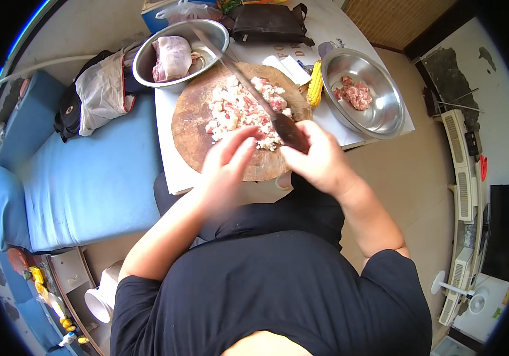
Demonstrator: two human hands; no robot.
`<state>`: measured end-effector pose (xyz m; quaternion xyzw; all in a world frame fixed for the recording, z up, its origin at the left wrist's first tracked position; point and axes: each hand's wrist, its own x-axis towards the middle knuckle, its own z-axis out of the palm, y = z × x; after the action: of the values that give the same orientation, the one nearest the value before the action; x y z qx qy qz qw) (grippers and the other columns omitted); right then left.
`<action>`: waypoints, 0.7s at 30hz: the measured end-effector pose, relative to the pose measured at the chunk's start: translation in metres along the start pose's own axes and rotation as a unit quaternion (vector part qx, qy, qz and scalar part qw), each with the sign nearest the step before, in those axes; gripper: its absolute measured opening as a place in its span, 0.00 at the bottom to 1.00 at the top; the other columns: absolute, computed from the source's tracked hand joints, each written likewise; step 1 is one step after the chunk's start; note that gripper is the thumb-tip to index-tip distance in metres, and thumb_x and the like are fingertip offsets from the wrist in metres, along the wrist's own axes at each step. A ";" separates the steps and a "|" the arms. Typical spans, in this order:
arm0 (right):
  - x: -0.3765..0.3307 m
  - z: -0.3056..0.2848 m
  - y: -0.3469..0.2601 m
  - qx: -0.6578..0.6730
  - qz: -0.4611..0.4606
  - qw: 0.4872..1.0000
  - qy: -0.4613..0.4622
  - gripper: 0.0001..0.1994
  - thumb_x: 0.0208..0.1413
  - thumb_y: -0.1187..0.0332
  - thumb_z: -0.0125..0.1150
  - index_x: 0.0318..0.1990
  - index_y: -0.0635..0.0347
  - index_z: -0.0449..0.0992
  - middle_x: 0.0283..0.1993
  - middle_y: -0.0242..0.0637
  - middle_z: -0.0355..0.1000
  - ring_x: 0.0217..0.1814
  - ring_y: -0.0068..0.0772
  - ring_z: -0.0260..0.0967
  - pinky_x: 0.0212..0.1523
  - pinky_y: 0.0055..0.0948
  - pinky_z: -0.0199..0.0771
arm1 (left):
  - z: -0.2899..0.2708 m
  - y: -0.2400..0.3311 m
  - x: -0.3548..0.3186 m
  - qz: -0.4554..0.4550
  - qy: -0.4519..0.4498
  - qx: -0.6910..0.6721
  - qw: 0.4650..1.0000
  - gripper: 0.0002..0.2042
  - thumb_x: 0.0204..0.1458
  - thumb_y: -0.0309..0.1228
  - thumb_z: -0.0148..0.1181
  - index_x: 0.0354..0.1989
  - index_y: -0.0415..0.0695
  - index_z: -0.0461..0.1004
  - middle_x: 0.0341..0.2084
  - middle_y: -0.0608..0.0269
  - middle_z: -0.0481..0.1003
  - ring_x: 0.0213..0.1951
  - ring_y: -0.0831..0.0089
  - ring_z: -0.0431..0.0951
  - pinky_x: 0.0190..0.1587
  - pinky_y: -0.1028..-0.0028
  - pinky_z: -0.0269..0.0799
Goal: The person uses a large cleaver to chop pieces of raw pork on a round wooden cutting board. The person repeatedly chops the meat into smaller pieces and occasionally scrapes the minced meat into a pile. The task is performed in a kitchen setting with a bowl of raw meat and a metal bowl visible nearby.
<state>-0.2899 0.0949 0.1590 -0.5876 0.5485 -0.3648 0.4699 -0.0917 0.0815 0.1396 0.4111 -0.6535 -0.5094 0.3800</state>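
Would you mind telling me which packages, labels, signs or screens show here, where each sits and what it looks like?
White paper packet: flat, with a blue patch, on the table between the wooden chopping board and the corn cob.
Colourful packet: green and orange, at the table's far edge, mostly cut off.
Printed table covering: white with faint brown lettering near the dark bag.
Dark screen: black rectangle at the right, switched off.

The right hand (316,157) was curled in a closed grip, wrist bent inward. Just beside it, the left hand (226,163) lay flat, fingers (239,142) extended forward. Both forearms were bare.
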 end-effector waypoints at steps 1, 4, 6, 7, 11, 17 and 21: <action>-0.002 0.013 -0.001 -0.024 -0.064 0.998 0.015 0.20 0.47 0.63 0.62 0.44 0.66 0.68 0.31 0.42 0.73 0.31 0.36 0.72 0.35 0.33 0.72 | 0.016 0.010 -0.004 -0.084 0.015 -0.189 0.978 0.15 0.60 0.35 0.46 0.48 0.37 0.69 0.41 0.60 0.73 0.46 0.74 0.71 0.50 0.76 0.64; -0.005 0.044 -0.011 -0.134 -0.200 0.970 0.046 0.24 0.46 0.64 0.62 0.50 0.64 0.63 0.42 0.47 0.72 0.42 0.47 0.71 0.44 0.39 0.71 | 0.019 0.033 -0.008 -0.124 0.041 -0.215 0.968 0.15 0.59 0.39 0.49 0.45 0.40 0.70 0.36 0.65 0.74 0.38 0.78 0.71 0.42 0.75 0.67; 0.001 0.056 0.002 -0.104 -0.276 0.955 0.042 0.28 0.45 0.63 0.63 0.53 0.63 0.61 0.54 0.48 0.65 0.53 0.48 0.65 0.52 0.39 0.65 | 0.009 0.035 -0.005 -0.129 0.070 -0.245 0.958 0.13 0.57 0.33 0.50 0.44 0.37 0.70 0.35 0.62 0.74 0.36 0.74 0.73 0.41 0.74 0.69; 0.005 0.057 0.002 -0.097 -0.354 0.928 0.070 0.26 0.46 0.64 0.62 0.52 0.62 0.62 0.51 0.47 0.66 0.52 0.49 0.64 0.51 0.39 0.65 | -0.002 0.029 -0.003 -0.137 0.065 -0.243 0.958 0.12 0.57 0.31 0.50 0.44 0.36 0.70 0.35 0.60 0.74 0.36 0.73 0.74 0.40 0.73 0.70; -0.005 0.039 0.021 -0.138 -0.345 0.924 0.092 0.23 0.47 0.66 0.61 0.50 0.62 0.65 0.45 0.45 0.66 0.49 0.47 0.64 0.51 0.37 0.65 | -0.060 0.034 0.001 -0.126 0.132 -0.145 0.973 0.11 0.48 0.26 0.52 0.40 0.34 0.67 0.25 0.59 0.71 0.25 0.70 0.73 0.32 0.73 0.71; -0.011 0.014 0.074 0.016 -0.158 0.976 0.150 0.13 0.51 0.74 0.56 0.45 0.63 0.69 0.41 0.38 0.66 0.39 0.26 0.66 0.32 0.21 0.69 | -0.104 0.082 0.006 -0.125 0.128 -0.021 0.984 0.10 0.45 0.28 0.54 0.35 0.37 0.66 0.15 0.65 0.65 0.14 0.77 0.65 0.18 0.79 0.62; -0.007 0.015 0.083 0.057 -0.153 0.972 0.171 0.11 0.53 0.75 0.55 0.45 0.62 0.69 0.41 0.35 0.66 0.37 0.22 0.66 0.29 0.18 0.67 | -0.093 0.080 0.016 -0.147 0.111 0.010 0.983 0.10 0.43 0.29 0.55 0.32 0.37 0.67 0.14 0.65 0.65 0.14 0.78 0.65 0.17 0.79 0.64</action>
<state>-0.3016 0.1074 0.0765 -0.5656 0.5023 -0.5583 0.3406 -0.0250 0.0451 0.2373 0.5603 -0.5446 -0.5044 0.3675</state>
